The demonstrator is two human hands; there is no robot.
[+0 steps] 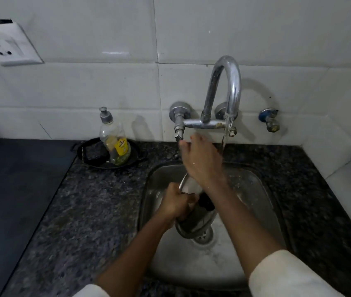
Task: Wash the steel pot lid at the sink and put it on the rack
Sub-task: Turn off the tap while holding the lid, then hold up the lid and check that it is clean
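At the upper left of the frame a white wall socket plate [9,45] sits on the pale tiles. Below it, left of centre, a clear plastic dish-soap bottle with a grey cap and yellow label [114,138] stands in a small black round pan [80,152] beside a dark scrubber pad [94,154]; the label's print is too small to read. The speckled dark granite counter [88,211] runs along to the stainless steel sink basin [254,189] at lower centre. Over the basin the left hand [176,203] is clenched around the rim of the round steel pot lid [191,224], held tilted above the drain, its black knob [206,202] showing. Just right of that, the right hand [200,159] reaches up with fingers spread loosely, holding nothing, its fingertips near the handle at the chrome wall tap [224,91]. A thin stream of water [224,142] falls from the spout beside that hand. Farther right, a small blue-capped valve [269,121] juts from the tiles.
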